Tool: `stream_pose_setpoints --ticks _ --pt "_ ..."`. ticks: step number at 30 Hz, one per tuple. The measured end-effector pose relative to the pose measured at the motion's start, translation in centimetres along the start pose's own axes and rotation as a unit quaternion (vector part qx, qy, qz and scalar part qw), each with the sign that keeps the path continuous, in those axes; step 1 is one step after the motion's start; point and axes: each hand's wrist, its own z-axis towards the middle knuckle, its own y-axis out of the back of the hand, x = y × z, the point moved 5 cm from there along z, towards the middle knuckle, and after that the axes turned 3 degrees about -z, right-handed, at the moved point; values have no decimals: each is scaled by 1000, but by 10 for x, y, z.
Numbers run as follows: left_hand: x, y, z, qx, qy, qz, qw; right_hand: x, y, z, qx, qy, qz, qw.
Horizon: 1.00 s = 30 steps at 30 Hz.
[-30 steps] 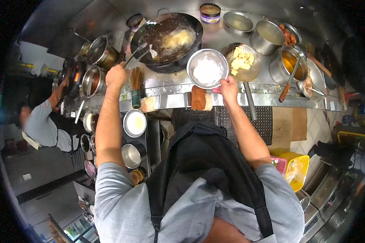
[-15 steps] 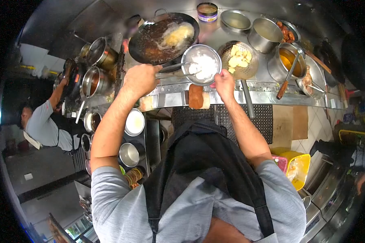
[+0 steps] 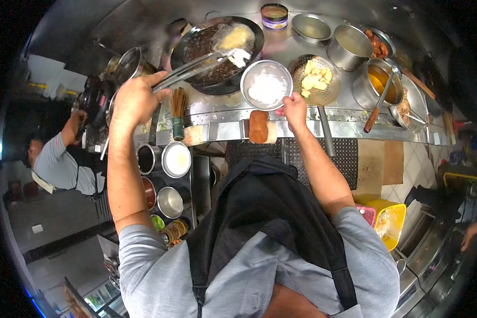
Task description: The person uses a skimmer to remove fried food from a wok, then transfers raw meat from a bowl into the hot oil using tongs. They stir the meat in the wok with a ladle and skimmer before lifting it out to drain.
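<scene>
My left hand [image 3: 135, 99] grips long metal tongs [image 3: 196, 64] that reach over the dark wok [image 3: 217, 47]. The tong tips hold a white battered piece [image 3: 240, 55] just above the wok's oil, where a yellow piece [image 3: 234, 36] fries. My right hand [image 3: 294, 108] holds the near rim of a steel bowl [image 3: 266, 85] of white battered pieces, next to the wok on the steel counter.
A perforated strainer [image 3: 315, 78] holds pale fried pieces. Steel pots [image 3: 350, 47], a sauce pot with a ladle [image 3: 379, 85] and a tin [image 3: 274, 15] stand behind. Small condiment bowls [image 3: 175, 159] sit lower left. Another person [image 3: 58, 159] works at left. A yellow bin [image 3: 387, 217] stands right.
My left hand drew the tongs out of the steel bowl and swung them up and left over the wok with a white piece. The right hand stays on the bowl's rim.
</scene>
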Motion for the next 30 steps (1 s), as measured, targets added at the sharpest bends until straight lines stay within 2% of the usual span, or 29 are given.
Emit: stream_pose_setpoints --ticks 3,9,11,16,20,22,26,28,30 --pt "28 -18 19 11 61 13 998 6 -3 -2 6 -15 34 999" --pt "56 -121 61 83 103 74 988 16 -5 -7 1 -11 33 999" --pt "54 -134 59 53 96 56 992 14 -1 -6 -7 -10 31 999" --pt "18 -96 33 -9 74 20 997 12 7 -7 -6 -5 -16 1000" --pt "-33 -82 13 63 -46 -1 997 13 8 -8 -9 15 -34 999" --pt "-57 -91 10 54 -106 2 993 19 6 -10 -7 30 -62 998" --pt "-70 -97 17 85 -96 27 991 19 4 -10 -3 44 -33 998" --pt "-65 -88 13 59 -116 17 991 18 8 -9 -10 37 -45 998" --pt "-56 -77 8 55 -92 12 994 19 7 -9 -7 31 -32 999"
